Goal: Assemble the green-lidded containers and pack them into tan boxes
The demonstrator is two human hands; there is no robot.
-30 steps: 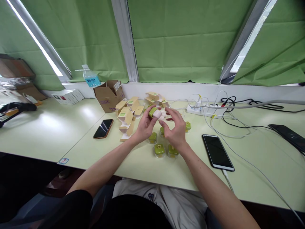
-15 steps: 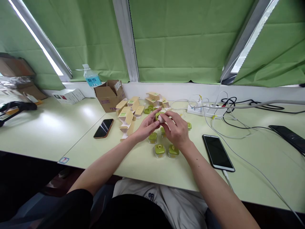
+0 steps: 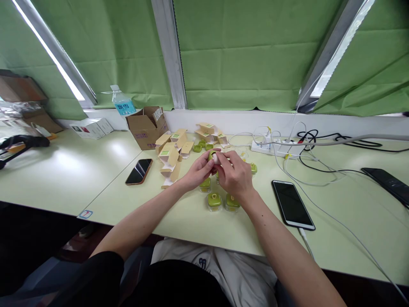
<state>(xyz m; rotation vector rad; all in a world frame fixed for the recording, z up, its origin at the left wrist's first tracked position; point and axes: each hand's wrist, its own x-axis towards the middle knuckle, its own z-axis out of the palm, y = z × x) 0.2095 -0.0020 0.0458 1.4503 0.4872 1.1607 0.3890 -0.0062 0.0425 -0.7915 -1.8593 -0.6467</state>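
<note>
Head view, and the left hand (image 3: 200, 171) is curled closed around a small green piece (image 3: 211, 155); right there against it, the right hand (image 3: 237, 174) pinches a white piece (image 3: 216, 159), fingertips together on it. Just nearer than both hands, green-topped containers (image 3: 214, 200)! Beyond the left hand, opened cartons (image 3: 169, 154); well right of the right hand, a white-edged phone (image 3: 292, 204).

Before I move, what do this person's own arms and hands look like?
The left hand and right hand are both ungloved, and I see no watch or bracelet on either wrist. A short black sleeve ends above the left forearm. The right forearm is bare too; its sleeve is out of view.
</note>
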